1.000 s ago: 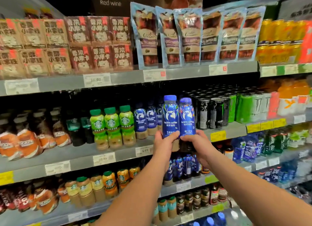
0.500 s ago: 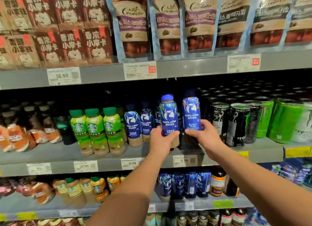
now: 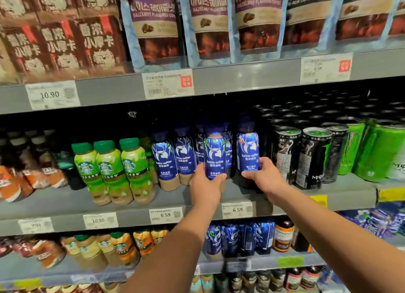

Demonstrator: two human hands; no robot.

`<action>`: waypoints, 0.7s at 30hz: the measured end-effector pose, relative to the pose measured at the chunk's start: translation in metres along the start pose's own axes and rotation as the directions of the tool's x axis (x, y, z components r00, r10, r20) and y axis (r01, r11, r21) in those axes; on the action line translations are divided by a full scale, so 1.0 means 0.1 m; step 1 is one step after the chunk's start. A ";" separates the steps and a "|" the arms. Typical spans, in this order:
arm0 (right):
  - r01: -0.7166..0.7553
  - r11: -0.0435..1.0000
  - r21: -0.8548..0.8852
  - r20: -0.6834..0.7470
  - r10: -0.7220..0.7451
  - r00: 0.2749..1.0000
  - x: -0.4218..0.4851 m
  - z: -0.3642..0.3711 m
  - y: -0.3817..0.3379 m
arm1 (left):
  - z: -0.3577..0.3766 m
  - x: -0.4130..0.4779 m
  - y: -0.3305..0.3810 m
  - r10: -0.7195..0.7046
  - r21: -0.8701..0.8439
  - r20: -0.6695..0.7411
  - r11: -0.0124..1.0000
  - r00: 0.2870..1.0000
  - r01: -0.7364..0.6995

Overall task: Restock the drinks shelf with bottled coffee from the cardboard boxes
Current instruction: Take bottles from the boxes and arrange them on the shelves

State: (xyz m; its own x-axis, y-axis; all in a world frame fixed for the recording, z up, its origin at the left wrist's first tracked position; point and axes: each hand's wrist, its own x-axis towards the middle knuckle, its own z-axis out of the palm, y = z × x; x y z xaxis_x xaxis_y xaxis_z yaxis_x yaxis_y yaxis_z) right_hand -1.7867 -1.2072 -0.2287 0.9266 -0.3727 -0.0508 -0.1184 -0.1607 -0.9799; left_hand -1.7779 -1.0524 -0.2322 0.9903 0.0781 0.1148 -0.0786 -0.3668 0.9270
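Two blue-labelled coffee bottles are in my hands at the middle shelf (image 3: 65, 205). My left hand (image 3: 206, 184) grips the lower half of one bottle (image 3: 214, 154), which has pale coffee inside. My right hand (image 3: 263, 175) grips the other bottle (image 3: 247, 150), darker inside, just to its right. Both stand upright, inside the shelf opening, beside a row of matching blue bottles (image 3: 165, 159). No cardboard box is in view.
Green-capped bottles (image 3: 107, 167) stand left of the blue row. Black cans (image 3: 311, 156) and green cans (image 3: 379, 152) crowd the right. Coffee pouches (image 3: 153, 23) fill the shelf above. More blue bottles (image 3: 230, 238) sit on the shelf below.
Both hands have pushed the two bottles forward and deeper into the middle shelf. The camera has moved closer to the shelf.
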 end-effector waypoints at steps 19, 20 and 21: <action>-0.051 0.971 -0.233 -0.213 0.000 0.977 0.13 0.07 0.06 | -0.06 -0.09 0.17 -0.023 0.351 -0.061 0.935 0.998 0.043; -0.042 0.967 -0.253 -0.218 -0.015 0.976 0.11 0.08 0.06 | -0.06 -0.10 0.17 -0.023 0.353 -0.063 0.935 0.998 0.044; -0.029 0.961 -0.275 -0.221 -0.033 0.975 0.10 0.08 0.05 | -0.06 -0.10 0.18 -0.023 0.352 -0.066 0.935 0.998 0.045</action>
State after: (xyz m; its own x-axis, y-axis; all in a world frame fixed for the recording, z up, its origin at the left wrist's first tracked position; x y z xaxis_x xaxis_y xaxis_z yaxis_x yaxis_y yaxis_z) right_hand -1.7751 -1.2043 -0.2357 0.8282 -0.5599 0.0258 -0.2390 -0.3944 -0.8873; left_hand -1.7903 -1.0539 -0.2149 0.9822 0.1477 0.1165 0.0117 -0.6660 0.7458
